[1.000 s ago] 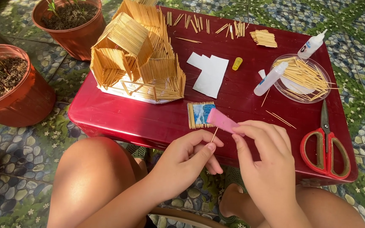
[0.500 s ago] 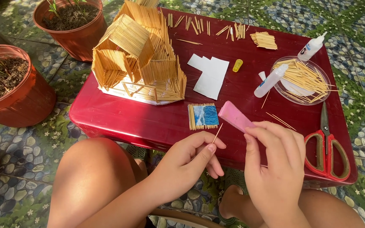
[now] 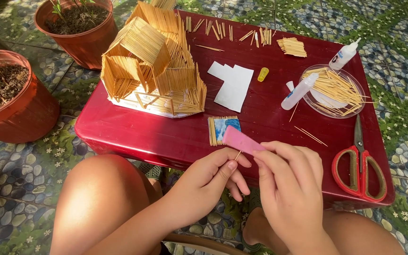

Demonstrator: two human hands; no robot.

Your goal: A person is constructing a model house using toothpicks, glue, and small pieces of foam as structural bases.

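I see a dark red table (image 3: 166,137), a pink file (image 3: 242,140) at its six o'clock edge, red-handled scissors (image 3: 359,163) at four o'clock, terracotta pots (image 3: 22,106) at nine o'clock, and green floral-patterned floor tiles (image 3: 402,61).

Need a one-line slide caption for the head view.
Left hand holds a stick against the pink file in the right hand.

a little house made of thin wooden sticks (image 3: 152,61) stands on the shiny red plastic table (image 3: 166,137). red-handled scissors (image 3: 359,163) lie near a clear round dish of sticks (image 3: 334,89), with two white glue bottles (image 3: 299,91) close by. two brown clay flower pots (image 3: 12,101) sit on the tiled floor.
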